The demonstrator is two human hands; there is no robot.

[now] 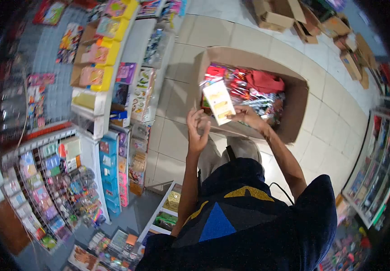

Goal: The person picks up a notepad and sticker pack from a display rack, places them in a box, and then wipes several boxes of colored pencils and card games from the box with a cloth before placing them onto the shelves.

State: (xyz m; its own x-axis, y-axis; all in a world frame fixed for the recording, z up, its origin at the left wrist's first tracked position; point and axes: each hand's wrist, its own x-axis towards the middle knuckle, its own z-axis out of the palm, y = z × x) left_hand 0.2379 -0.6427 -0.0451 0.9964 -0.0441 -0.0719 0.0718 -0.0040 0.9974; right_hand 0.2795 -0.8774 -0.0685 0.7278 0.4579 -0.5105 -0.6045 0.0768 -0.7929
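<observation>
Fingers of right hand (248, 116) pinching a flat white-and-yellow packet (219, 102), held tilted above an open cardboard box (294, 108) of wrapped goods on the floor. Left hand (196, 128) raised beside it, fingers curled loosely, holding nothing.

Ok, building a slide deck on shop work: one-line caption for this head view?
Right hand holds a pale packet above an open cardboard box of wrapped goods; left hand beside it.

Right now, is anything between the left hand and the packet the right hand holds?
Nothing visible: the left hand is raised beside the white-and-yellow packet gripped by the right hand, with only open space between, above the cardboard box.
</observation>
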